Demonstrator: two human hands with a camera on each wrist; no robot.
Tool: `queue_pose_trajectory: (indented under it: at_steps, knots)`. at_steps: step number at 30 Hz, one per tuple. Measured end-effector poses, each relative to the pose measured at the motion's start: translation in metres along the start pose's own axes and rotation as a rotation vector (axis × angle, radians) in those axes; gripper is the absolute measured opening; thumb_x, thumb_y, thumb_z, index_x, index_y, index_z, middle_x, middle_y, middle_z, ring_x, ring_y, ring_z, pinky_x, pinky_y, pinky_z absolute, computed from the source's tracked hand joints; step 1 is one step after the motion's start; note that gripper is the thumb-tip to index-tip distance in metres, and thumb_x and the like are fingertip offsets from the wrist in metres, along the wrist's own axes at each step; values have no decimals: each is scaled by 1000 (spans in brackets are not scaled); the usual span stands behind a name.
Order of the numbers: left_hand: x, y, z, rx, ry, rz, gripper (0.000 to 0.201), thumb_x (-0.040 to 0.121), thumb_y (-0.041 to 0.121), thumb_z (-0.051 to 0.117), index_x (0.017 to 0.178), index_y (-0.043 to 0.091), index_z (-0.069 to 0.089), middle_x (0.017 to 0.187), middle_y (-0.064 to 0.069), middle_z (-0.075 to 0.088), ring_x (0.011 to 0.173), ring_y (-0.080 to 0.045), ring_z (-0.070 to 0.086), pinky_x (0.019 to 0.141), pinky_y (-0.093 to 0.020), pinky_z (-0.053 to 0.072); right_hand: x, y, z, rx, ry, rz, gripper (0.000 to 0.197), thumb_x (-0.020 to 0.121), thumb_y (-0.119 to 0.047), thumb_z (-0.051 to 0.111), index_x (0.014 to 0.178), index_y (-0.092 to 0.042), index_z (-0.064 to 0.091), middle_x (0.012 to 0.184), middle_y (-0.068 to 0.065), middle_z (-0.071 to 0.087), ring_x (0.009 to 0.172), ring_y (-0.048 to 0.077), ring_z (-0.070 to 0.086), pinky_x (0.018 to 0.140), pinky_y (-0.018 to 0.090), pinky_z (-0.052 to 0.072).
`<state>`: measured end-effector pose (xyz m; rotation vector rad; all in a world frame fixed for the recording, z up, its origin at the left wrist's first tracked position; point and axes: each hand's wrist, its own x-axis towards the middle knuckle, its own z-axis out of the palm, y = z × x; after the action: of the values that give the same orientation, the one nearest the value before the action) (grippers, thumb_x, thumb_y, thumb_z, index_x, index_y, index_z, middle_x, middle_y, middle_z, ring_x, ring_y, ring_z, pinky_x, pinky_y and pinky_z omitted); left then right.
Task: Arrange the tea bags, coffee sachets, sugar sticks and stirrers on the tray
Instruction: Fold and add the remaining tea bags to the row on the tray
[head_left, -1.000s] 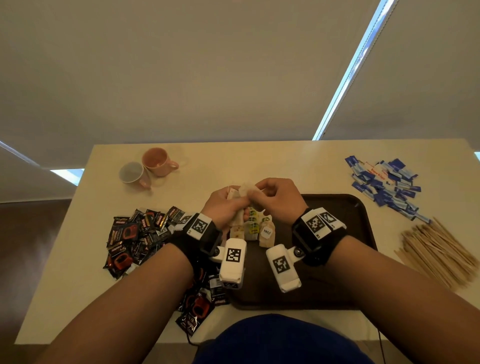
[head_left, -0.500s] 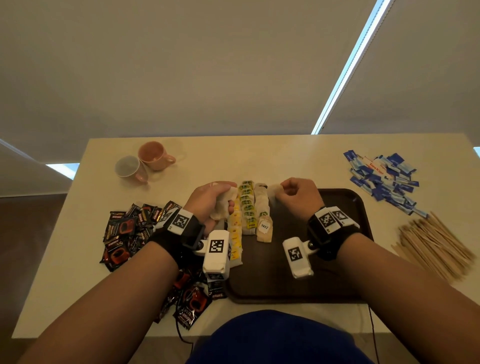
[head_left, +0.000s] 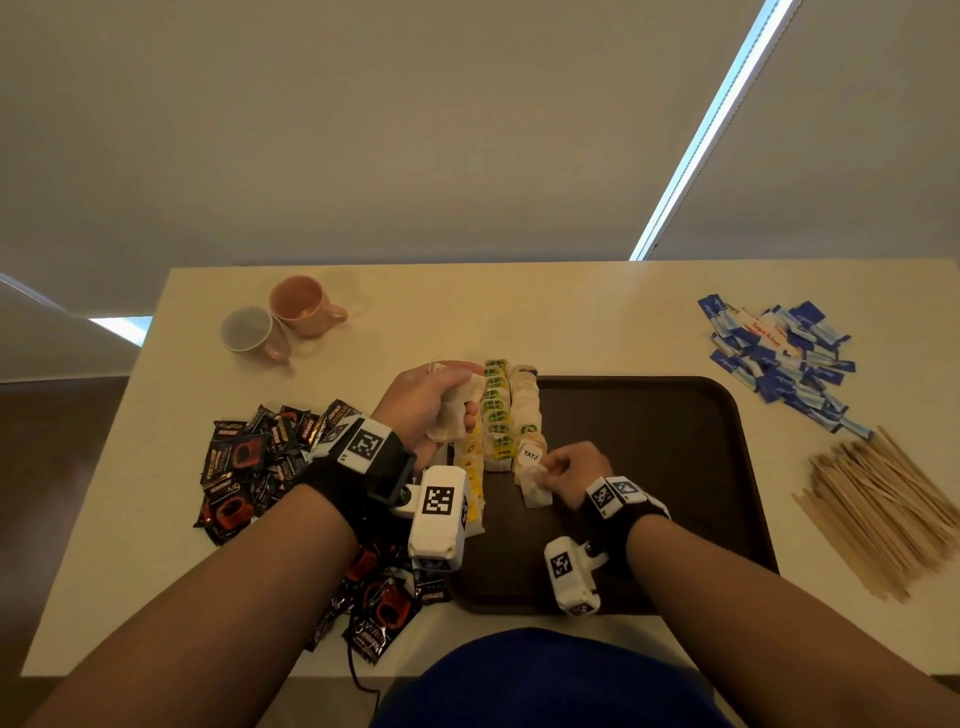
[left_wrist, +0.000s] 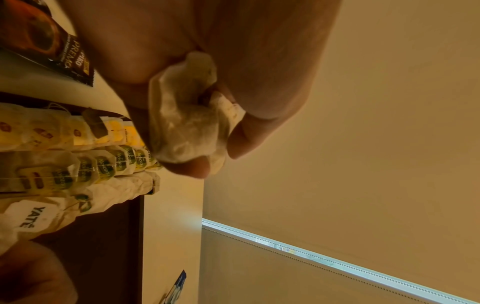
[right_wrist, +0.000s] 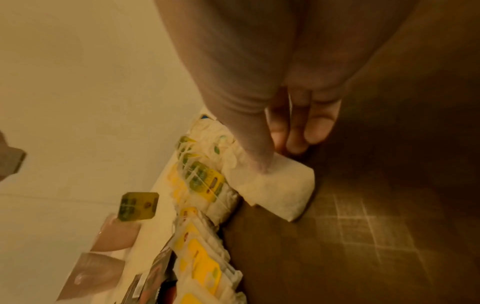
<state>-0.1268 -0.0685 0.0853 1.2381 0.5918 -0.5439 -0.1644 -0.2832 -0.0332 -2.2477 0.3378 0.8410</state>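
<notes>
Two mugs (head_left: 283, 325) stand together, one pink and one grey. One tray (head_left: 675, 467) carries three rows of tea bags (head_left: 497, 415) (too overlapped to count bag by bag). One loose tea bag (head_left: 535, 488) sits under the right fingertips (right_wrist: 262, 164), and a small bunch (left_wrist: 187, 123), number unclear, sits inside the left fingers (left_wrist: 249, 137). Sachets (head_left: 249, 462), sugar sticks (head_left: 784, 358) and stirrers (head_left: 883, 514) make one heap each, dozens apiece, uncountable.
</notes>
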Motion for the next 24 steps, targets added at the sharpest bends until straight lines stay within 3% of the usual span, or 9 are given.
queue_pose_trajectory:
  at_steps: [7,13,17,19,24]
  knots:
    - [0,3,0,-2,8,8,18,99,9,52,99,4,70,94,-24,57,54,-19,56,48,-27,49,6,-3,2,97,109,63,12,81,-19,80,79,-22,68,79,0,73,76,16,71,80,36,61]
    - [-2,3,3,-39,-41,-17,22,99,10,48,105,0,67,99,-24,56,59,-21,56,50,-27,50,3,-12,-11,92,127,79,22,77,-20,83,86,-21,62,83,0,71,74,15,71,76,35,61]
    - [-12,9,6,-192,-123,-87,35,95,13,34,109,-5,62,91,-22,61,60,-24,54,49,-26,49,-9,-39,-37,-2,247,-164,10,87,-27,73,92,-19,70,85,-7,68,82,9,63,79,27,54]
    - [-16,11,7,-201,-150,-92,41,93,13,29,111,-7,61,87,-22,65,60,-25,53,51,-27,49,-21,-66,-52,45,282,-345,17,91,-31,68,94,-16,74,86,-6,71,80,8,63,77,25,53]
    - [-20,11,10,-70,-132,-47,46,88,2,29,124,-8,56,82,-19,59,60,-23,56,52,-30,50,-41,-116,-70,14,191,-613,26,90,-42,66,98,-20,76,91,-10,71,78,5,62,68,18,47]
